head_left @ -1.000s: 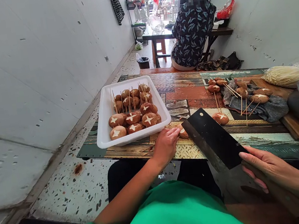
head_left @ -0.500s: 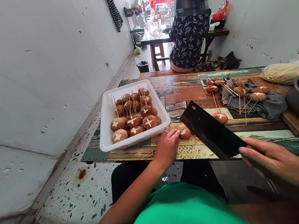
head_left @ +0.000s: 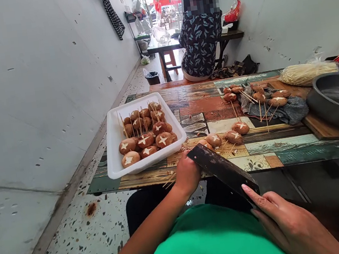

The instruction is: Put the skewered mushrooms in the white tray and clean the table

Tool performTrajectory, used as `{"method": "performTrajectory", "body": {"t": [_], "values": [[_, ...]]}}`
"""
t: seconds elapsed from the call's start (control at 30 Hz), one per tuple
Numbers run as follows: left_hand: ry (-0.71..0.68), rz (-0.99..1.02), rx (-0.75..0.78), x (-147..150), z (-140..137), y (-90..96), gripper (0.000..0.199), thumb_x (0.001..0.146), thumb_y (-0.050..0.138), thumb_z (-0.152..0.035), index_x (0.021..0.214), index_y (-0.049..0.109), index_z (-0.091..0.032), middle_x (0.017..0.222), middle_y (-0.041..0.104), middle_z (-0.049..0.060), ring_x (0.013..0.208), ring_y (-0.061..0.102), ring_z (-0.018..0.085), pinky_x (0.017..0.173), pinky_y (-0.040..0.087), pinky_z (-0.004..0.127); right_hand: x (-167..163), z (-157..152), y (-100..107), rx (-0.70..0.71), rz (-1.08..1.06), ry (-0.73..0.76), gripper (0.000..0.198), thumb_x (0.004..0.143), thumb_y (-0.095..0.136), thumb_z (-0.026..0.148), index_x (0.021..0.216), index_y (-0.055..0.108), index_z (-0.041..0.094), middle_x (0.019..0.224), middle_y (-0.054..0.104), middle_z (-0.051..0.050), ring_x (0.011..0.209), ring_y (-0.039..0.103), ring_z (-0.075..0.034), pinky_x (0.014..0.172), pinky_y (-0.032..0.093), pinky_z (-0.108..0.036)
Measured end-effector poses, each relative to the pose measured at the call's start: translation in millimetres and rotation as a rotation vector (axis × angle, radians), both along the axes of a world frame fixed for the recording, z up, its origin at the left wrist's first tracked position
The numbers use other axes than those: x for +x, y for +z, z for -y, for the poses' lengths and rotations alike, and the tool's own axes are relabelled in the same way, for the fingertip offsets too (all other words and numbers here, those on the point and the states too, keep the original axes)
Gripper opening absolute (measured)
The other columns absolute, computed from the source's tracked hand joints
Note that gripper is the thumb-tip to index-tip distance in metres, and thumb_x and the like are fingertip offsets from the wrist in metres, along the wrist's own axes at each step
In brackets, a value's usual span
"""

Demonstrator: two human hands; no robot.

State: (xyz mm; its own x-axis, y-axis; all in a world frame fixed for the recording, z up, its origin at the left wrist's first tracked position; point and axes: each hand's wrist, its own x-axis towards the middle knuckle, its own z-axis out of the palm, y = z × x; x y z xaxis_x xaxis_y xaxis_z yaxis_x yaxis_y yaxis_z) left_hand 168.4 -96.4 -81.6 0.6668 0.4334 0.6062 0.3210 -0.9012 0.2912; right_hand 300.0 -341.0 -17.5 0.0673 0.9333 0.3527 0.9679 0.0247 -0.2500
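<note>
My right hand (head_left: pixel 282 224) grips the handle of a dark cleaver (head_left: pixel 221 168), whose blade slants up and left over the table's front edge. My left hand (head_left: pixel 188 172) sits at the blade's tip, fingers curled on a mushroom (head_left: pixel 204 142) that the blade mostly hides. Two more loose brown mushrooms (head_left: pixel 214 139) lie just beyond on the patterned table (head_left: pixel 262 148). A white tray (head_left: pixel 113 151) left of my hand holds several star-cut mushrooms on skewers (head_left: pixel 146 140).
A grey cloth (head_left: pixel 292 111) with several skewered mushrooms (head_left: pixel 274 101) lies at the right, beside a wooden board (head_left: pixel 319 124), a metal bowl (head_left: pixel 337 100) and an enoki bundle (head_left: pixel 306 72). A person (head_left: pixel 200 43) sits at a far table. A wall runs along the left.
The cleaver has come down and left, from above the table to my left hand at the front edge. My left hand has closed on the mushroom. The view has shifted left.
</note>
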Motion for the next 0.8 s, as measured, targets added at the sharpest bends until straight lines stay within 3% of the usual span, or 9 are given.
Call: {"method": "performTrajectory", "body": {"t": [0.23, 0.63, 0.8], "values": [[0.001, -0.037, -0.035, 1, 1, 2.2, 0.017, 0.082, 0.067, -0.003, 0.091, 0.071, -0.017, 0.094, 0.074, 0.004, 0.085, 0.063, 0.023, 0.074, 0.057, 0.031, -5, 4, 0, -0.016, 0.027, -0.01, 0.049, 0.107, 0.038, 0.03, 0.156, 0.038, 0.023, 0.08, 0.058, 0.001, 0.057, 0.062, -0.008, 0.048, 0.05, -0.015], [-0.033, -0.023, -0.147, -1, -2, -4.5, 0.02, 0.085, 0.063, -0.004, 0.095, 0.072, -0.018, 0.095, 0.074, 0.005, 0.09, 0.065, 0.021, 0.081, 0.058, 0.031, -14, 1, -16, 0.06, 0.185, -0.068, 0.043, 0.108, 0.035, 0.032, 0.143, 0.051, 0.014, 0.077, 0.054, 0.001, 0.054, 0.059, -0.008, 0.046, 0.044, -0.019], [-0.055, -0.053, -0.162, -2, -5, -10.1, 0.028, 0.088, 0.055, -0.007, 0.107, 0.072, -0.019, 0.107, 0.076, 0.007, 0.1, 0.068, 0.022, 0.094, 0.058, 0.037, -18, -8, -18, 0.071, 0.202, -0.087, 0.042, 0.107, 0.037, 0.03, 0.14, 0.056, 0.013, 0.077, 0.055, 0.0, 0.055, 0.059, -0.01, 0.048, 0.044, -0.021]]}}
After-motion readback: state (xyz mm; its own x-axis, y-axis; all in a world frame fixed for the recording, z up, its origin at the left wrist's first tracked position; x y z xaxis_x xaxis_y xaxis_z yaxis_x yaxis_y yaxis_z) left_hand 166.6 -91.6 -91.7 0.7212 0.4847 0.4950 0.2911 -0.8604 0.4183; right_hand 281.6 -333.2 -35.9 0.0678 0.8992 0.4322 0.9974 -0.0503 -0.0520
